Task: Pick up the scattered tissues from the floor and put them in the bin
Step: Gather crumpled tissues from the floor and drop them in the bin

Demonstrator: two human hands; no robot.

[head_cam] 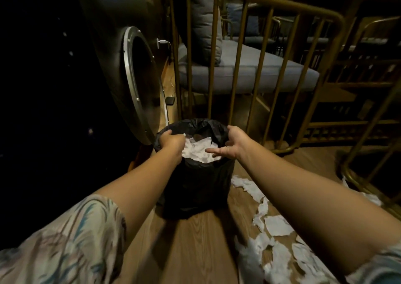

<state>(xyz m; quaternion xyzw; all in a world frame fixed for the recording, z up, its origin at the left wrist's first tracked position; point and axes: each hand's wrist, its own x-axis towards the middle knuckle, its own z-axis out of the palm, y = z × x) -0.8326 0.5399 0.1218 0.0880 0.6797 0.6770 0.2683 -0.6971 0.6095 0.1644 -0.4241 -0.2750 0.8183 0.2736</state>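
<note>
Reaching over the bin [196, 188], both arms stretch out to its top. The left hand [171, 141] has its grip curled tight on the black bag [195, 124] at the rim, at about 9 o'clock on the bin's mouth. The right hand [231, 146] hangs over the rim at about 3 o'clock, fingers loose and spread, grasping nothing. White tissues in the bin [199, 149] fill it nearly to the top.

More tissues on the floor [275, 225] lie in a messy trail to the right of the bin, on the wooden floor [195, 240], at about 4 o'clock from it. So the job looks only partly done.

To do this step well, the left hand should hold the bag edge open so nothing slips out. The right hand could push the pile down gently to make room. Then it should go for the closest pieces first and scoop a bunch together. Torn bits are light and may fall, so squeeze them well.
</note>
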